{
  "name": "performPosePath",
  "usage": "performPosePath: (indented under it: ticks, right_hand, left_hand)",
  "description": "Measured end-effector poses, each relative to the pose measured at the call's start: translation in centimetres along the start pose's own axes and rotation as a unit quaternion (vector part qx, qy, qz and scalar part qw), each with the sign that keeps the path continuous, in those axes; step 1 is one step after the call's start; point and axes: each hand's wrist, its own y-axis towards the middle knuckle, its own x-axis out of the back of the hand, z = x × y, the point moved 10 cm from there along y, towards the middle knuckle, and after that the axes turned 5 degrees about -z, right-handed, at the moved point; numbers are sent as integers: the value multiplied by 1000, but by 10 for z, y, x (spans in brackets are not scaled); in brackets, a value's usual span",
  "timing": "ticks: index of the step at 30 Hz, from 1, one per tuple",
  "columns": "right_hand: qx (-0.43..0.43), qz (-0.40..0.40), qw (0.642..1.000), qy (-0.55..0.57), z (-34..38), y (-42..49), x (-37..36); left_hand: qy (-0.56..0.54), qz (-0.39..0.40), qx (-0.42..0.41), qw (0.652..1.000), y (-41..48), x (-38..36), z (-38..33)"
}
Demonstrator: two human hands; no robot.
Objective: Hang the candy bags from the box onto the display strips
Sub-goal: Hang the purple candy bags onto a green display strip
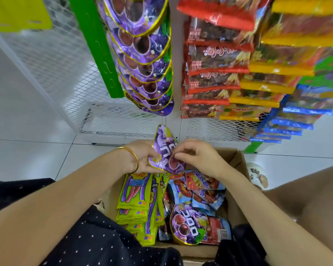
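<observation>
Kneeling over the cardboard box (236,162), dotted dark clothing (96,237) filling the bottom edge, forearms reaching out above the packets. Holding one purple candy bag (164,152) up over the box's far end, just below the loaded purple strip (142,60). Left hand (140,156), gold bangle (131,156) at the wrist, cupping the bag from the side, fingers curled around its edge; right hand (196,156) pinching the bag's near face between thumb and fingertips, seemingly feeling for the hang hole. More packets lying in the box: lime-green ones (135,200), blue ones (206,191), another purple bag (188,225).

Risking several things here, probably. Purple strip looking full down to its lowest bag, so possibly no free hook; bare green strip (96,48) beside it looking the safer target. Glossy film slipping from a light pinch, dropping the bag back into the box or onto the tiled floor (27,154). Tearing the hole by forcing it crooked. Knocking hung bags loose while lifting.
</observation>
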Motion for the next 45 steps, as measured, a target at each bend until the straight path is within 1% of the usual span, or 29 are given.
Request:
performPosePath:
  ticks: [2, 3, 4, 6, 8, 9, 12, 14, 15, 17, 18, 19, 21, 22, 24, 25, 26, 27, 29, 30, 32, 36, 38, 41, 43, 45]
  right_hand:
    - [-63, -39, 995, 65, -6, -2, 12]
    - [-75, -60, 993, 66, -8, -1, 17]
    - [-77, -78, 993, 38, -8, 2, 22]
    - [-80, -82, 993, 21, -6, 7, 27]
    - [-87, -73, 992, 51, 3, 11, 27]
    - [-81, -76, 993, 49, 10, 13, 30]
    - [-21, -109, 994, 13, 42, 20, 45]
    - [13, -130, 991, 16, 67, 23, 55]
    - [29, -136, 990, 18, 81, 25, 61]
    - [64, -159, 985, 12, 111, 29, 77]
    - [83, -171, 982, 4, 128, 30, 85]
    - [104, -185, 977, -5, 147, 31, 94]
    - [155, -219, 963, -19, 187, 31, 115]
    - [180, -234, 955, -22, 206, 32, 125]
    - [220, -251, 942, -28, 241, 34, 143]
    - [235, -252, 938, -38, 257, 35, 150]
    - [250, -253, 933, -55, 274, 37, 155]
    - [265, -255, 927, -73, 289, 39, 160]
    - [285, -261, 917, -99, 314, 44, 169]
    - [291, -263, 914, -106, 323, 48, 172]
    - [297, -275, 907, -119, 339, 58, 179]
    - [300, -290, 897, -144, 368, 81, 187]
    - [304, -300, 891, -152, 379, 91, 191]
    - [309, -323, 883, -146, 395, 102, 201]
    - [318, -333, 876, -142, 405, 106, 205]
    - [315, -331, 879, -139, 410, 112, 207]
  left_hand:
    - [45, 15, -33, 998, -3, 3, -5]
    - [66, 18, -45, 997, -5, 6, -7]
    - [85, 20, -56, 995, -6, 10, -11]
    - [111, 23, -79, 990, -10, 15, -19]
    - [134, 33, -101, 985, -18, 15, -28]
    - [150, 35, -114, 981, -22, 14, -32]
    - [165, 39, -153, 974, -37, 9, -47]
    - [168, 52, -180, 968, -50, 7, -62]
    - [186, 63, -199, 960, -60, 6, -73]
    - [251, 53, -256, 932, -86, 9, -111]
    - [264, 25, -297, 917, -101, 15, -138]
    - [254, -15, -347, 903, -120, 22, -170]
    - [173, -98, -463, 864, -167, 36, -237]
    - [133, -142, -519, 832, -193, 41, -267]
    - [90, -225, -615, 750, -238, 49, -320]
    - [86, -252, -648, 713, -256, 48, -340]
    - [88, -273, -668, 686, -269, 45, -357]
    - [88, -285, -680, 670, -278, 41, -371]
    - [91, -290, -691, 656, -287, 32, -390]
    - [94, -287, -694, 653, -289, 28, -397]
    - [86, -273, -688, 667, -287, 24, -409]
    - [31, -191, -631, 751, -274, 21, -423]
    - [14, -146, -611, 778, -274, 16, -427]
    - [-5, -117, -601, 790, -281, 13, -435]
    - [-3, -127, -601, 789, -285, 13, -441]
    - [7, -136, -602, 787, -289, 12, -443]
